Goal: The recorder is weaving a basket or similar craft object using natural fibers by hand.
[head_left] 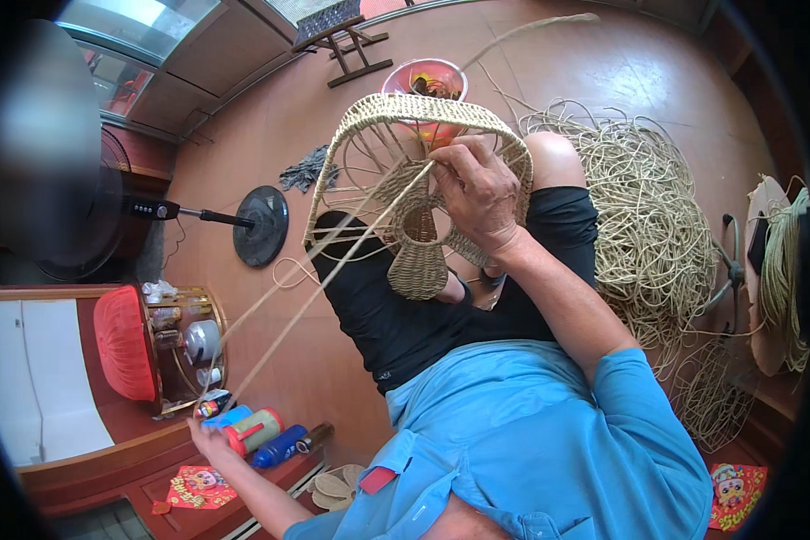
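Note:
A partly woven basket (417,106) of straw cord, with open spokes and petal-shaped woven panels, rests on the lap between the knees. My right hand (477,193) is at the basket's upper middle, thumb and fingers pinched on a pale cord (378,227) where it meets the spokes. Two lengths of that cord run diagonally down to the lower left, where my left hand (214,443) is stretched out to the side with its fingers closed on them.
A heap of loose cord (643,216) covers the floor at right, beside a coil (787,279). A red bowl (400,72) and folded stand (351,49) are beyond the basket. Left are a pedestal fan (261,225), cloth (306,166), trolley (189,351) and several bottles (279,445).

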Motion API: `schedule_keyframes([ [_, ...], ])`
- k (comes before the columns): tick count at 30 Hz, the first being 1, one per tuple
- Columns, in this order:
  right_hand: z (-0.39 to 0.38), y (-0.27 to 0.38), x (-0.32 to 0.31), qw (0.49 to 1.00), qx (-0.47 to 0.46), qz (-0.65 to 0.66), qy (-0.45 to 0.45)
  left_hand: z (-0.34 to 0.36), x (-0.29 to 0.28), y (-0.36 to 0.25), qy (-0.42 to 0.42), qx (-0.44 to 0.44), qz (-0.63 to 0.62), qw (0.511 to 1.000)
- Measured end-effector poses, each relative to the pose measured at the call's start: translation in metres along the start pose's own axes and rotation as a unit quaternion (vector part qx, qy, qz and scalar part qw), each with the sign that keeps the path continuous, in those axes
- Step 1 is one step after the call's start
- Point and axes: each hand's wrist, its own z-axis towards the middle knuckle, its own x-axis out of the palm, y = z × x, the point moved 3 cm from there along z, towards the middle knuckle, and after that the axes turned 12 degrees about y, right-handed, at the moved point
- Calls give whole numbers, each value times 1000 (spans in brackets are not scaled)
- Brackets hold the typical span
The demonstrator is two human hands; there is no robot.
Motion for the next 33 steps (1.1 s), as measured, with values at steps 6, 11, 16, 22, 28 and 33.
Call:
schedule_keyframes([
  [6,4,4,5,999,22,46,-2,-15,-229,-9,-237,-33,106,965],
  [11,6,7,1,999,24,24,-7,-15,-200,35,-114,-6,570,814],
  [16,7,8,14,1000,23,-11,10,-22,-36,109,170,175,557,794],
  [22,10,3,10,1000,25,8,3,-330,329,106,530,308,453,647],
  [28,7,2,18,999,38,19,-16,-392,408,126,634,325,351,607],
  [33,4,-4,19,998,44,37,-19,-408,475,97,608,376,298,633],
])
